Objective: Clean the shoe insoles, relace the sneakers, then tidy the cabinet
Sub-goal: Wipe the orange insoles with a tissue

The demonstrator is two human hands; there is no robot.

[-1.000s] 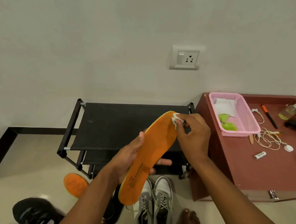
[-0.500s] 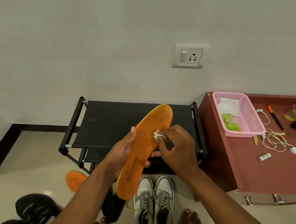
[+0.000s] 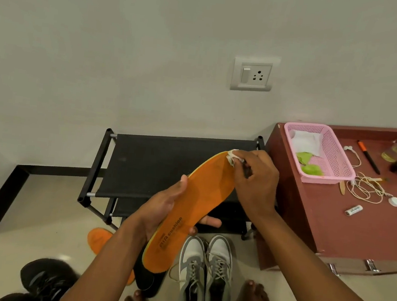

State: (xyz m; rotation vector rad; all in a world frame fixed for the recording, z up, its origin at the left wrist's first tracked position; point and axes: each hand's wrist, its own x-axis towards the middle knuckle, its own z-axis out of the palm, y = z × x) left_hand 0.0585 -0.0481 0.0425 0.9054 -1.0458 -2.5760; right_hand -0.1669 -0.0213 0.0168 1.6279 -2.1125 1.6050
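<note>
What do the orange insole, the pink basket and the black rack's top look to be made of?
Orange insole: probably foam with a matte fabric face; it bends in the left hand and shows a yellow-green layer at its edge. Pink basket: plastic, smooth, with moulded mesh walls. Rack top: seemingly black fabric stretched between tubes, dull and slightly sagging.

Matt orange foam insole (image 3: 194, 206), glossy floor tiles (image 3: 38, 219), perforated pink plastic basket (image 3: 334, 152)

Home entryway: shoe rack (image 3: 166, 166), sneakers (image 3: 206, 278), wall socket (image 3: 252, 75), wooden cabinet (image 3: 346, 229).
</note>
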